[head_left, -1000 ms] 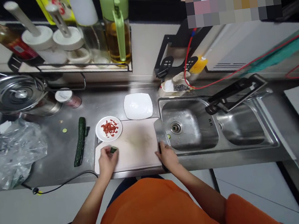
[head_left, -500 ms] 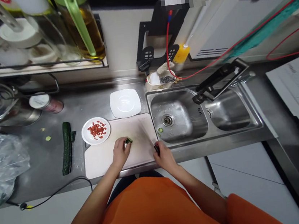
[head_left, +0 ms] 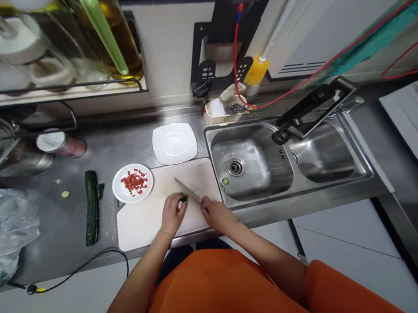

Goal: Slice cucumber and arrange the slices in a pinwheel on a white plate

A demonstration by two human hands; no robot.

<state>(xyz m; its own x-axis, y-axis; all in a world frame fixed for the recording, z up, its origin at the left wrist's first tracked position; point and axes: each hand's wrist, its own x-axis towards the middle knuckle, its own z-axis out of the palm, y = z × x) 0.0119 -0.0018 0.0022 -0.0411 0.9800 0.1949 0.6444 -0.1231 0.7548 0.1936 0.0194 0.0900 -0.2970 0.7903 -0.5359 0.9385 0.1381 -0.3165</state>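
My left hand [head_left: 173, 214] is closed on a short piece of cucumber [head_left: 184, 197] over the white cutting board [head_left: 141, 228]; the fingers hide much of the piece. My right hand [head_left: 216, 214] grips a kitchen knife [head_left: 188, 190] by its dark handle. The blade points away and to the left, close beside the cucumber piece; I cannot tell whether it touches it. A longer dark green cucumber [head_left: 92, 206] lies on the steel counter left of the board. Between them, a white plate [head_left: 119, 192] of small red pieces overlaps the board's back left corner.
A square white plate [head_left: 160, 149] sits behind the board. Right of it is a double steel sink [head_left: 259, 160] with green slices near its left wall and a black faucet [head_left: 295, 115]. A plastic bag [head_left: 8, 227], a can [head_left: 60, 142] and a black cable [head_left: 102, 253] are at left.
My right hand has brought the knife leftward, so its blade now lies near the cucumber piece. My left hand has shifted slightly right, still holding the piece.
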